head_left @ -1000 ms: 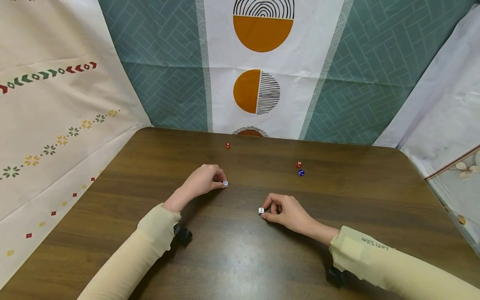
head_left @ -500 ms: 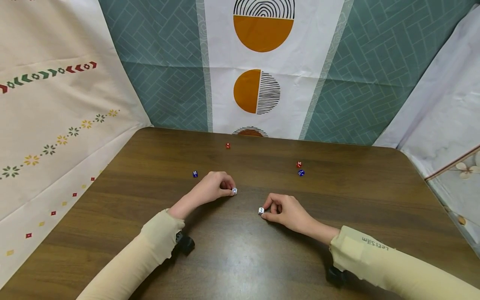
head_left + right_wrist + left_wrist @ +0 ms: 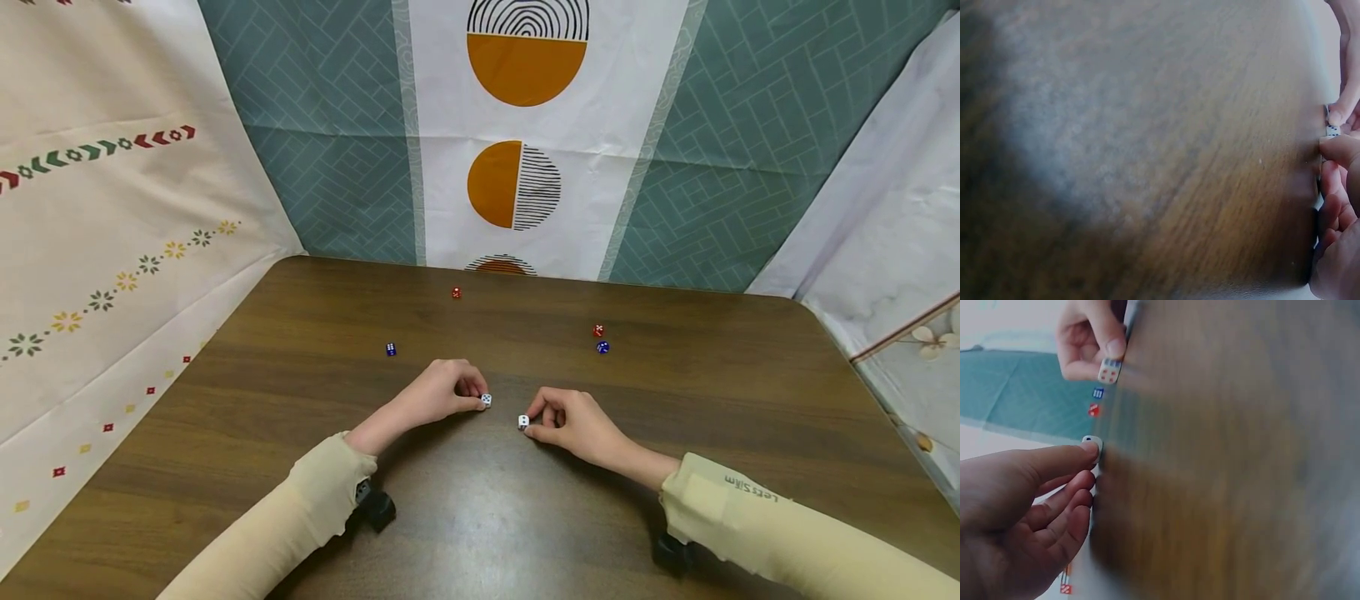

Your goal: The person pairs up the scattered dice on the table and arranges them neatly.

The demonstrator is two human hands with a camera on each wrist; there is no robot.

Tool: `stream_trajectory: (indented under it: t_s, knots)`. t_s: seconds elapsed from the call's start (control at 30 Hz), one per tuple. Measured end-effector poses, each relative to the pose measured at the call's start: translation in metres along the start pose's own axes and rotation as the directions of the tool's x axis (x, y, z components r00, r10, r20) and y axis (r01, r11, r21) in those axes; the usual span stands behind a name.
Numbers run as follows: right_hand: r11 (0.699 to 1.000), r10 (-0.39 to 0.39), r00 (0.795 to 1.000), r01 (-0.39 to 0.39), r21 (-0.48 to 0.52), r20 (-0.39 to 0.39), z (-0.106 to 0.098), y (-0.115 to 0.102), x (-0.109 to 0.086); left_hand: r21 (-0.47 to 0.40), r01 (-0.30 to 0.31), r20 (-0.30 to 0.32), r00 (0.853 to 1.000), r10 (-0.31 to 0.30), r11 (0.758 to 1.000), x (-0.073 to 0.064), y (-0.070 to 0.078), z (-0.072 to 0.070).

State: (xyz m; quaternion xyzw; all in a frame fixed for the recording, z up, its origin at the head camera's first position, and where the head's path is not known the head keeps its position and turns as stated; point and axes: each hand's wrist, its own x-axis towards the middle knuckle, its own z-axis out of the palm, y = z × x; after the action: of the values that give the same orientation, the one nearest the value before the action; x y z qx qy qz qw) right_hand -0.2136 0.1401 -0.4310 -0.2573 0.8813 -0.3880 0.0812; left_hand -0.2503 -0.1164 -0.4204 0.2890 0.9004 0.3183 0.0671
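Note:
My left hand (image 3: pixel 444 393) pinches a small white die (image 3: pixel 486 401) between thumb and fingertips, just over the middle of the wooden table. A short way to its right, my right hand (image 3: pixel 576 425) pinches another white die (image 3: pixel 523 422), thumb below and forefinger above it in the head view. The two dice are apart by a narrow gap. In the left wrist view, the left thumb partly covers its die (image 3: pixel 1089 439), while the other die (image 3: pixel 1109 372) shows red pips on one side. The right wrist view has the right hand (image 3: pixel 1335 212) only at its edge.
A blue die (image 3: pixel 391 349) lies left of the left forearm's hand. Toward the back are a red die (image 3: pixel 456 293) and, at right, another red die (image 3: pixel 598 331) close behind a blue die (image 3: pixel 603 347). Patterned cloth (image 3: pixel 322 167) hangs behind the table (image 3: pixel 465 517).
My left hand has moved right and nearer with its white die, uncovering the blue die on the left. The right hand and its die have stayed in place.

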Motion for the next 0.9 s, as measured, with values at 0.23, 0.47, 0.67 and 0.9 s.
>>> stream_trajectory:
  t_s: [0.23, 0.47, 0.67, 0.9]
  knots:
    - [1.000, 0.012, 1.000, -0.012, 0.002, 0.003, 0.000, -0.001, 0.001, -0.029, 0.001, -0.036, 0.999, -0.002, 1.000, -0.002, 0.002, 0.010]
    - [1.000, 0.008, 1.000, -0.008, 0.000, -0.001, 0.000, -0.001, 0.001, -0.065, 0.005, -0.055, 0.998, -0.009, 0.998, -0.006, 0.006, 0.017]
    - [1.000, 0.015, 1.000, -0.015, 0.011, 0.000, 0.000, -0.001, 0.001, -0.091, -0.002, -0.046, 0.999, -0.003, 0.996, -0.007, 0.012, 0.023]
    - [1.000, 0.014, 1.000, -0.014, 0.020, -0.004, 0.001, 0.000, 0.001, -0.087, -0.011, -0.044, 0.999, 0.008, 0.996, -0.005, 0.017, 0.027]
